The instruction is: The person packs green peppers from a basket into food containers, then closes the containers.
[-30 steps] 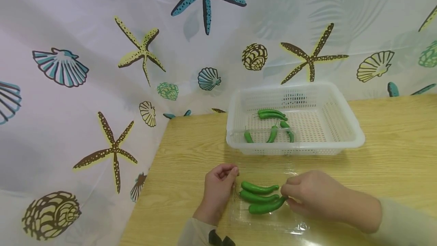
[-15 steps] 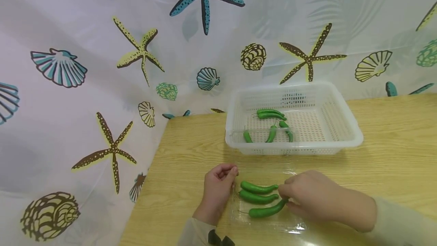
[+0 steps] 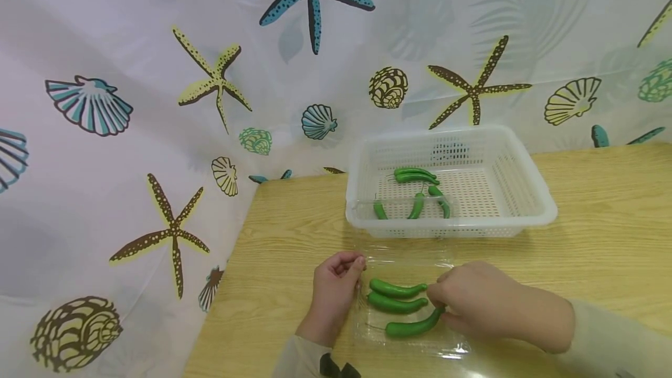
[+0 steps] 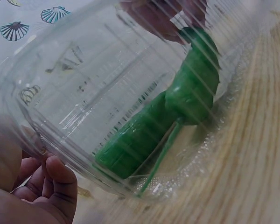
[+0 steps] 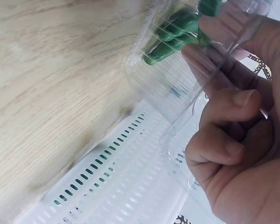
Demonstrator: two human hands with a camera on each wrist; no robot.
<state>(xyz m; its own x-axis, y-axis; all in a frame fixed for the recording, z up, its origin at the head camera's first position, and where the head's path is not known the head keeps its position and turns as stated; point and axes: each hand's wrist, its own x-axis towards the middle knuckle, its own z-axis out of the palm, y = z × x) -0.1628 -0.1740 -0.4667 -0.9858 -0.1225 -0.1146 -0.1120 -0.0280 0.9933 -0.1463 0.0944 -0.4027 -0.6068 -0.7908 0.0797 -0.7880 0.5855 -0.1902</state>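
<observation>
A clear plastic clamshell box [image 3: 409, 346] lies on the table with its lid tilted back toward the basket. Inside it are three green chili peppers, two side by side at the back [image 3: 398, 303] and one nearer the front [image 3: 412, 328]. My left hand [image 3: 335, 290] pinches the box's left rim between thumb and fingers, as the left wrist view shows. With thumb and index finger, my right hand [image 3: 480, 302] reaches into the box and pinches the tip of the front pepper [image 4: 196, 74]. In the right wrist view its other fingers curl outside the clear wall.
Behind the box stands a white perforated plastic basket [image 3: 525, 222] holding several more green peppers [image 3: 416, 176]. The clear lid [image 3: 404, 206] leans up against the basket's front. A seashell-patterned curtain [image 3: 294, 74] hangs along the back and left of the wooden table [image 3: 283, 232].
The front pepper has shifted toward the front of the box with my right hand, widening the gap to the other two. My left hand has stayed at the rim.
</observation>
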